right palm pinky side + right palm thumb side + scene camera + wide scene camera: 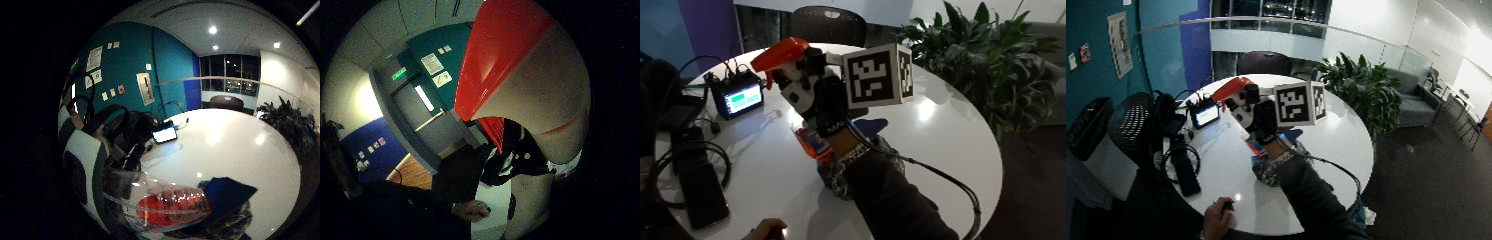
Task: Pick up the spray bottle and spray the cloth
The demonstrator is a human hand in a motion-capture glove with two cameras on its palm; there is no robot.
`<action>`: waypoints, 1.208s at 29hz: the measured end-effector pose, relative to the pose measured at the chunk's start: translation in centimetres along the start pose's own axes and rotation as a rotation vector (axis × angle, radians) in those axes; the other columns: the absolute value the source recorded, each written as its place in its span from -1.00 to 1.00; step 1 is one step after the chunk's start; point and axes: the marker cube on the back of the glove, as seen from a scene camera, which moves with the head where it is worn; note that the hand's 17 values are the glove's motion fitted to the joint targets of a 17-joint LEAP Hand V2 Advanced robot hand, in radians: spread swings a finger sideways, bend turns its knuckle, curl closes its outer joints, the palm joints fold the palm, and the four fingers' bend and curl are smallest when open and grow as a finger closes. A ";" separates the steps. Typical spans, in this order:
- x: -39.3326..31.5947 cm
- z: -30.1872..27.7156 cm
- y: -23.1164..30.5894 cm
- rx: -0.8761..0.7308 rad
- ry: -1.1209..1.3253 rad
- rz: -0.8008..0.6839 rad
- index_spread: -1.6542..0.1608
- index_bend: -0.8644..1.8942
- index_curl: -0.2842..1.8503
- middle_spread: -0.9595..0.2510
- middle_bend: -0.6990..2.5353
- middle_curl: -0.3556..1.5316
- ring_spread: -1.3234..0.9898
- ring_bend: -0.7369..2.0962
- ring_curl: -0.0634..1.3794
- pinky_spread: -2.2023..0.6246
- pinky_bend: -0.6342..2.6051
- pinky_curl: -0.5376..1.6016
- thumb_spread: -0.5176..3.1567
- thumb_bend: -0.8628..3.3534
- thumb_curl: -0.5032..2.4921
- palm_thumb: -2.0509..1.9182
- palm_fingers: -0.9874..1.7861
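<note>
Here, the grip, a black-gloved right hand, is curled round the neck of the bottle and holds it up above the round white bench. The bottle stands roughly upright in the grip, long axis near vertical, its orange-red head on top and the nozzle pointing toward the small lit screen at the bench's far side. Below the hand, the bottle's clear body shows orange-red liquid. In the thumb side palm view the red head and pale body of the bottle fill much of the frame, close against the palm.

Under and just behind the raised bottle, a blue cloth lies on the bench, partly hidden by the forearm. A phone and looped cables lie near the bench's edge. The bare hand rests at the near edge. A dark chair and a leafy plant stand beyond the bench.
</note>
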 end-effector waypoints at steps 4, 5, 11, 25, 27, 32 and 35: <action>0.5 2.3 1.1 0.006 -0.106 0.079 0.52 -0.24 -0.23 0.24 -0.19 -0.07 -0.03 0.06 -0.27 0.33 -0.25 -0.10 -0.12 -0.60 -0.32 0.42 0.70; 0.5 2.9 1.3 0.011 -0.130 0.097 0.52 -0.24 -0.23 0.24 -0.19 -0.07 -0.03 0.06 -0.27 0.33 -0.25 -0.10 -0.12 -0.60 -0.32 0.42 0.70; 1.2 5.5 1.9 0.042 -0.205 0.165 0.52 -0.24 -0.23 0.24 -0.19 -0.07 -0.02 0.06 -0.26 0.34 -0.25 -0.10 -0.12 -0.60 -0.32 0.42 0.69; 2.5 5.6 2.0 0.104 -0.208 0.191 0.52 -0.24 -0.24 0.25 -0.19 -0.07 -0.02 0.06 -0.26 0.34 -0.25 -0.10 -0.11 -0.60 -0.33 0.43 0.69; 2.3 5.4 2.1 0.113 -0.206 0.189 0.52 -0.24 -0.24 0.25 -0.19 -0.07 -0.02 0.06 -0.26 0.34 -0.25 -0.10 -0.11 -0.60 -0.33 0.43 0.69; 1.9 5.3 1.9 0.133 -0.220 0.182 0.52 -0.24 -0.24 0.25 -0.19 -0.07 -0.03 0.06 -0.26 0.34 -0.25 -0.10 -0.11 -0.60 -0.33 0.43 0.69; 1.9 5.4 1.8 0.139 -0.226 0.185 0.52 -0.24 -0.24 0.25 -0.19 -0.07 -0.03 0.06 -0.26 0.34 -0.25 -0.10 -0.11 -0.60 -0.33 0.43 0.69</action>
